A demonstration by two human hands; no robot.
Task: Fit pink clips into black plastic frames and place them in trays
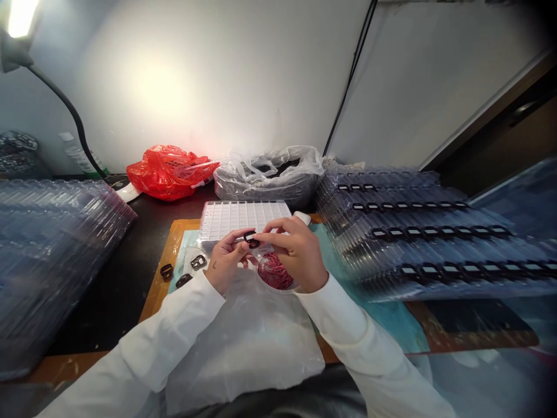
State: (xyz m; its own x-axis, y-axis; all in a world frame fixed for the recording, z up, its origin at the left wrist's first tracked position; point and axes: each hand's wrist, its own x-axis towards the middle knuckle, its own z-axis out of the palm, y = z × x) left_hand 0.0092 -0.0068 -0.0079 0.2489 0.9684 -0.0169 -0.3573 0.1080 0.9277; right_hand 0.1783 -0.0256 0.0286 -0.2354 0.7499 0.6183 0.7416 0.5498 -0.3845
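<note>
A small black plastic frame with a light panel and a bit of red (251, 239) is pinched between the thumb and fingers of my left hand (225, 261). From the right, my right hand (300, 249) reaches over with its fingertips drawn together against the frame's edge. Whether a tiny piece sits between those fingertips is too small to tell. Under my right hand is a round tub of thin red wires (274, 271), partly covered by the hand. Loose black parts lie left of my hands: a frame (198, 262), a dark oval piece (183, 281) and another piece (166, 271).
Behind my hands stands a white gridded tray (246, 216). Stacked clear trays rise at left (56, 249); the right stack (391, 215) carries rows of black frames. A red bag (167, 174) and a clear bag (265, 183) rest against the wall. A lamp (65, 98) leans in.
</note>
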